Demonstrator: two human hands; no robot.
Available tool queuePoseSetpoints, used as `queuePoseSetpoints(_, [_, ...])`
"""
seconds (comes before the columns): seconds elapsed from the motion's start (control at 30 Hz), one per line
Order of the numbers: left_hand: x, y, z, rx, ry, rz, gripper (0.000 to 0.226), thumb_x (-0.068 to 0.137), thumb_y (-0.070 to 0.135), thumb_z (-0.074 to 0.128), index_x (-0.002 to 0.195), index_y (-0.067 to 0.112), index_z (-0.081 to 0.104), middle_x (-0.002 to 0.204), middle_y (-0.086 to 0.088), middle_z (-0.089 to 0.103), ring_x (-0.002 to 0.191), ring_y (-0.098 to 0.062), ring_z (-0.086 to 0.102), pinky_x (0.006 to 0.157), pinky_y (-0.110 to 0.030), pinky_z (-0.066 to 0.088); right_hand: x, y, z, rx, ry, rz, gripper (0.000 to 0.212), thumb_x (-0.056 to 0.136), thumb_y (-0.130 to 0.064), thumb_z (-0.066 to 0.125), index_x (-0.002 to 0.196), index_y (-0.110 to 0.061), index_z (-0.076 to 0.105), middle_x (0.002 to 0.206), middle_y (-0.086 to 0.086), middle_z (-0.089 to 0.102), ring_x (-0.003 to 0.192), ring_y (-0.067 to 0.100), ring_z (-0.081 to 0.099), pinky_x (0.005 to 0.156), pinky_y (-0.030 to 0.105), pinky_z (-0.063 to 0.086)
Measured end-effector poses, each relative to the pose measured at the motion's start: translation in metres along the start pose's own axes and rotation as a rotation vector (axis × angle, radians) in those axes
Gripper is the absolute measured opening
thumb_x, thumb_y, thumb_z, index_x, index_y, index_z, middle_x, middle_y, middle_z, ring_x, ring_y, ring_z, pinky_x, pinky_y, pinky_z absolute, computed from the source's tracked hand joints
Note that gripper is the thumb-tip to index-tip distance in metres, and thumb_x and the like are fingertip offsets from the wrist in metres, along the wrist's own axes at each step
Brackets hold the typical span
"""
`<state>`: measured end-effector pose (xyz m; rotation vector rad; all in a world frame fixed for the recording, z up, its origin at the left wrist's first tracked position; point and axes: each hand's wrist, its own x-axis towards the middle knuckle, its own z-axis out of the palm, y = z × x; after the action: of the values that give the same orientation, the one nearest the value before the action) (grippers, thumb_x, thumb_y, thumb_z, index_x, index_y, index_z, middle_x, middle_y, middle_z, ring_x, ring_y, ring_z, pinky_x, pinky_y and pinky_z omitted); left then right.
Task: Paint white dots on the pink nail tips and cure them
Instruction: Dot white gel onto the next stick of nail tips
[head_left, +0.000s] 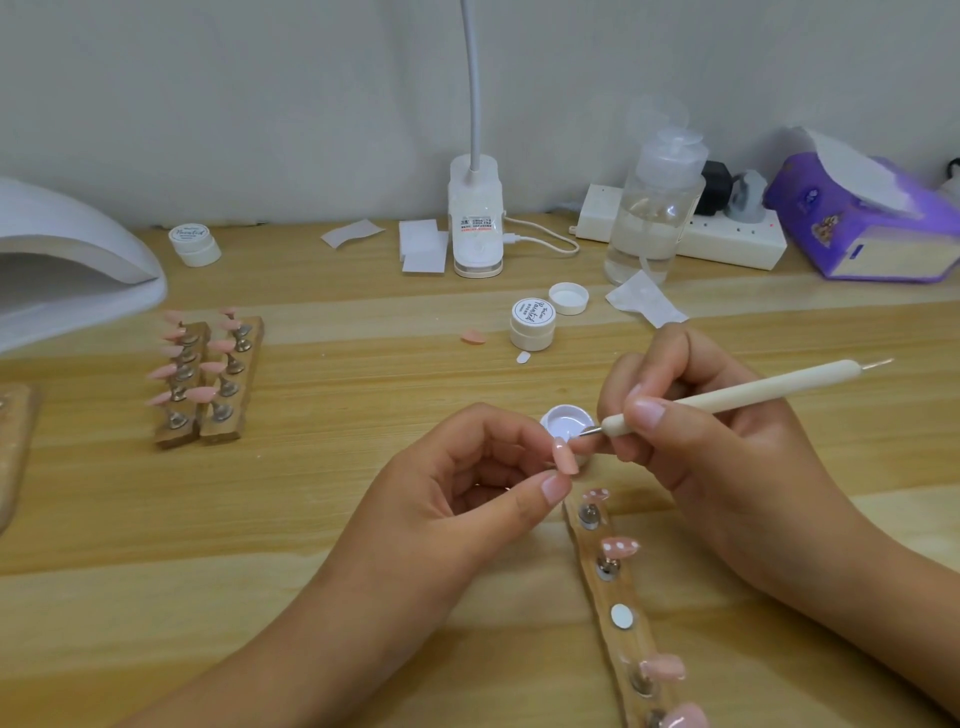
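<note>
Dotting step in hand; curing not yet reached.

- Pinches one pink nail tip (565, 456) in the left hand (467, 483), between thumb pad and forefinger, with the other fingers curled under. Holds it raised off the counter, just in front of the small open pot of white gel (566, 420) at mid-counter.
- Grips the dotting tool (727, 397) pen-style in the right hand (675, 431), thumb and fingers closed round the shaft near its lower end. Metal point over the pot's near rim, just beside the top of the held tip. Cannot tell whether touching gel, nail or neither.
- Held tip looks plain pink; any dot on it is too small to make out.
- Wooden holder strip (631, 644) toward the near edge, right of centre: two dotted tips (621, 546) on the far posts, then a bare magnet (621, 616), likely the held tip's place, then two plain tips (662, 666) nearest the edge.
- Two more holders (208, 379) of plain pink tips toward the left edge, beside the white curing lamp (67, 260).

Judgement: early in the job, with most tips undotted. Next move calls for a small load of white on the point, then light, spaced touches on the curved surface, with the left-hand pinch kept clear of the painted face. Wet gel smears easily, so the return to the bare magnet wants handling by the sides or the underside only.
</note>
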<state>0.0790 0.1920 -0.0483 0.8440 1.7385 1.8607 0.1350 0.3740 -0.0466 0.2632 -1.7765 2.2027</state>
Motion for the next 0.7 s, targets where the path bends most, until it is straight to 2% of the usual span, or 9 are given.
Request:
queuePoseSetpoints(0.13, [-0.0005, 0.001, 0.0004, 0.0, 0.011, -0.013, 0.009, 0.077, 0.02, 0.073, 0.079, 0.029, 0.071, 0.081, 0.01, 0.069, 0.078, -0.004, 0.061, 0.073, -0.015, 0.049, 0.0003, 0.0006, -0.0005, 0.017, -0.018, -0.001, 0.014, 0.079, -0.021, 0.071, 0.075, -0.02, 0.058, 0.07, -0.004, 0.06, 0.068, 0.008, 0.063, 0.074, 0.032, 0.056])
queuePoseSetpoints(0.27, [-0.0011, 0.0014, 0.0009, -0.01, 0.021, -0.035, 0.007, 0.074, 0.023, 0.075, 0.079, 0.028, 0.072, 0.079, 0.007, 0.07, 0.076, -0.004, 0.062, 0.071, -0.015, 0.05, -0.0005, 0.0006, -0.0011, 0.01, -0.02, 0.02, 0.011, 0.08, -0.02, 0.067, 0.074, -0.02, 0.058, 0.07, -0.005, 0.061, 0.067, 0.009, 0.063, 0.073, 0.033, 0.056])
queuePoseSetpoints(0.4, [-0.0011, 0.0014, 0.0013, -0.02, 0.027, -0.042, 0.007, 0.074, 0.022, 0.075, 0.077, 0.028, 0.072, 0.077, 0.007, 0.07, 0.075, -0.004, 0.062, 0.07, -0.016, 0.05, -0.0001, -0.0017, 0.0004, -0.005, -0.022, 0.026, 0.017, 0.078, -0.026, 0.073, 0.072, -0.024, 0.058, 0.07, -0.007, 0.063, 0.067, 0.008, 0.066, 0.072, 0.032, 0.056])
queuePoseSetpoints(0.5, [-0.0009, 0.0009, 0.0011, -0.019, 0.022, -0.043, 0.007, 0.073, 0.024, 0.077, 0.078, 0.027, 0.072, 0.078, 0.007, 0.071, 0.075, -0.005, 0.062, 0.07, -0.017, 0.05, 0.0002, -0.0016, 0.0009, -0.012, 0.004, 0.034, 0.012, 0.079, -0.021, 0.064, 0.069, -0.023, 0.058, 0.068, -0.006, 0.062, 0.064, 0.01, 0.067, 0.069, 0.031, 0.056])
queuePoseSetpoints(0.6, [-0.0016, 0.0002, 0.0008, -0.021, 0.014, -0.042, 0.011, 0.069, 0.034, 0.074, 0.078, 0.027, 0.072, 0.08, 0.006, 0.071, 0.076, -0.005, 0.061, 0.071, -0.019, 0.049, 0.0, -0.0015, 0.0014, -0.011, 0.012, 0.044, 0.011, 0.078, -0.021, 0.063, 0.069, -0.023, 0.057, 0.068, -0.006, 0.061, 0.062, 0.01, 0.066, 0.069, 0.03, 0.056])
queuePoseSetpoints(0.7, [-0.0019, -0.0005, 0.0007, -0.02, 0.017, -0.041, 0.012, 0.069, 0.034, 0.073, 0.078, 0.027, 0.072, 0.08, 0.004, 0.071, 0.076, -0.005, 0.061, 0.072, -0.019, 0.05, -0.0001, -0.0019, 0.002, -0.018, 0.004, 0.046, 0.011, 0.078, -0.022, 0.063, 0.069, -0.023, 0.057, 0.067, -0.006, 0.062, 0.062, 0.01, 0.066, 0.068, 0.029, 0.056])
